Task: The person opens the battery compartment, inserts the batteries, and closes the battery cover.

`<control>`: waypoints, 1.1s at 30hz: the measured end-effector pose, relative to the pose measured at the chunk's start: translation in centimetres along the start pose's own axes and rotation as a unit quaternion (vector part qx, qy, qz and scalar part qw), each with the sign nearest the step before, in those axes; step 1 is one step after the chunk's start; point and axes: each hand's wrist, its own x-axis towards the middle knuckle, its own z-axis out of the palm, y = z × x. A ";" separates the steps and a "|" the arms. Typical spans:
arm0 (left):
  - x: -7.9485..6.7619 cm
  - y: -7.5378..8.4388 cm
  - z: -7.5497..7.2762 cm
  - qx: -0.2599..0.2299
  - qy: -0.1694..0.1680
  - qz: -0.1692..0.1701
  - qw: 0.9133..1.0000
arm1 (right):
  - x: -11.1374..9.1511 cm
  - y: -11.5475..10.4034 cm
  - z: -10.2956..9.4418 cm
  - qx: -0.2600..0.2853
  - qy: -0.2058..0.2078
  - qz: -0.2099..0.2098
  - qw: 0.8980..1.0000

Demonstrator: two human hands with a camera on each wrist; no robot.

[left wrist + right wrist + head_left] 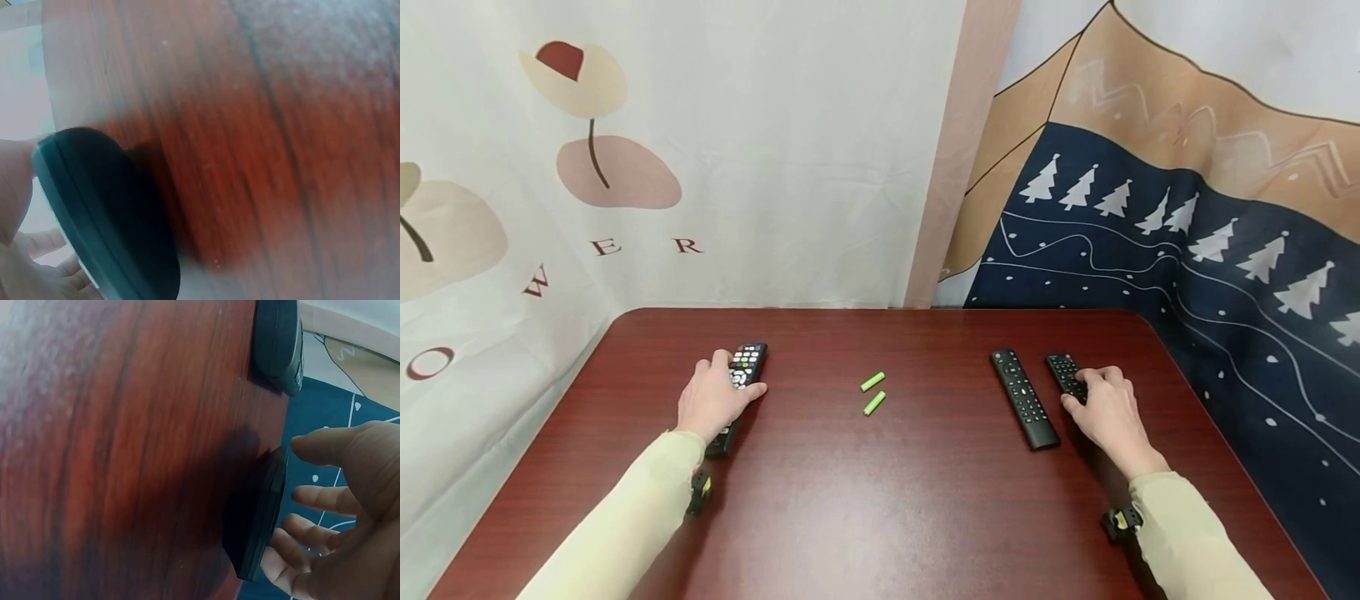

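A black remote control with white and coloured buttons lies at the left of the brown table. My left hand is over its middle, thumb stretched across to its right edge and the other fingers along its left. Its dark near end fills the lower left of the left wrist view. At the right, my right hand reaches a smaller black remote, thumb on its left and fingers on its right. In the right wrist view the fingers are spread, fingertips right at that remote's edge.
A longer black remote lies just left of the small one. Two green batteries, an upper battery and a lower battery, lie mid-table. Printed curtains, a white one and a navy one, hang behind the table.
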 end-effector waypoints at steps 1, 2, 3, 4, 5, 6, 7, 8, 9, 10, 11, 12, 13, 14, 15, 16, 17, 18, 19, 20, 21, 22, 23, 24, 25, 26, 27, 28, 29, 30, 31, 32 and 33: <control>0.0 0.0 0.0 0.001 0.000 -0.002 1.000 | 0.0 0.1 0.0 -0.001 -0.003 0.001 1.000; 0.0 0.0 0.1 0.002 0.001 -0.004 1.000 | 0.1 0.1 0.0 -0.002 -0.006 0.003 1.000; 0.0 0.0 0.1 0.003 0.003 -0.006 1.000 | 0.1 0.2 0.0 -0.004 -0.008 0.004 1.000; 0.0 0.0 0.1 0.003 0.004 -0.007 1.000 | 0.1 0.3 0.0 -0.006 -0.011 0.005 1.000; 0.0 0.1 0.1 0.003 0.005 -0.008 1.000 | 0.2 0.3 0.0 -0.009 -0.013 0.006 1.000; 0.0 0.1 0.2 0.004 0.007 -0.008 1.000 | 0.2 0.4 0.0 -0.012 -0.014 0.005 1.000; 0.0 0.1 0.2 0.004 0.008 -0.009 1.000 | 0.3 0.4 0.1 -0.015 -0.017 0.006 1.000; 0.0 0.1 0.2 0.005 0.009 -0.009 1.000 | 0.3 0.5 0.1 -0.017 -0.019 0.007 1.000; 0.0 0.1 0.2 0.005 0.011 -0.009 1.000 | 0.3 0.5 0.1 -0.020 -0.020 0.007 1.000; -0.1 0.1 0.2 0.006 0.012 -0.009 1.000 | 0.3 0.5 0.1 -0.021 -0.022 0.007 1.000; -0.1 0.1 0.2 0.007 0.013 -0.009 1.000 | 0.3 0.5 0.2 -0.023 -0.023 0.007 0.999; -0.1 0.1 0.2 0.006 0.015 -0.008 1.000 | 0.3 0.5 0.2 -0.023 -0.024 0.008 0.999; -0.2 0.1 0.2 0.007 0.016 -0.007 1.000 | 0.3 0.6 0.2 -0.024 -0.025 0.008 0.999; -0.2 0.2 0.3 0.009 0.018 -0.005 1.000 | 0.3 0.6 0.3 -0.025 -0.025 0.007 0.999; -0.3 0.2 0.3 0.009 0.018 -0.004 1.000 | 0.3 0.6 0.3 -0.026 -0.025 0.007 0.999; -0.4 0.2 0.3 0.010 0.019 -0.002 1.000 | 0.3 0.6 0.4 -0.027 -0.025 0.006 0.999; -0.4 0.2 0.3 0.012 0.021 0.000 1.000 | 0.3 0.6 0.4 -0.028 -0.026 0.006 0.999; -0.5 0.3 0.3 0.013 0.022 0.002 1.000 | 0.4 0.6 0.5 -0.029 -0.026 0.006 0.999; -0.6 0.4 0.3 0.014 0.024 0.003 1.000 | 0.4 0.6 0.5 -0.030 -0.027 0.006 0.999; -0.7 0.5 0.4 0.015 0.026 0.004 1.000 | 0.4 0.7 0.6 -0.031 -0.027 0.006 0.999; -0.8 0.6 0.4 0.017 0.029 0.006 0.999 | 0.5 0.7 0.6 -0.032 -0.027 0.005 0.999; -0.9 0.7 0.4 0.019 0.032 0.008 0.999 | 0.5 0.7 0.6 -0.033 -0.027 0.005 0.999; -0.9 0.7 0.4 0.020 0.035 0.009 0.999 | 0.5 0.7 0.6 -0.034 -0.028 0.005 0.999; -1.0 0.8 0.5 0.022 0.038 0.010 0.999 | 0.5 0.7 0.7 -0.035 -0.028 0.005 0.999; -1.1 0.9 0.5 0.024 0.041 0.012 0.999 | 0.5 0.7 0.7 -0.036 -0.027 0.005 0.999; -1.1 1.0 0.5 0.026 0.045 0.015 0.999 | 0.5 0.7 0.7 -0.036 -0.027 0.005 0.999; -1.2 1.0 0.6 0.028 0.049 0.017 0.998 | 0.5 0.7 0.7 -0.036 -0.027 0.006 0.999; -1.3 1.0 0.6 0.031 0.054 0.020 0.998 | 0.5 0.7 0.7 -0.036 -0.027 0.008 0.999; -1.3 1.0 0.7 0.032 0.060 0.024 0.997 | 0.5 0.6 0.8 -0.036 -0.028 0.010 0.999; -1.4 1.0 0.7 0.034 0.066 0.028 0.997 | 0.5 0.6 0.8 -0.036 -0.028 0.011 0.999; -1.4 1.1 0.8 0.035 0.072 0.033 0.996 | 0.5 0.6 0.8 -0.035 -0.029 0.014 0.999; -1.5 1.1 0.8 0.035 0.078 0.037 0.996 | 0.5 0.6 0.8 -0.034 -0.030 0.017 0.999; -1.5 1.2 0.8 0.036 0.083 0.041 0.995 | 0.5 0.6 0.9 -0.033 -0.031 0.020 0.999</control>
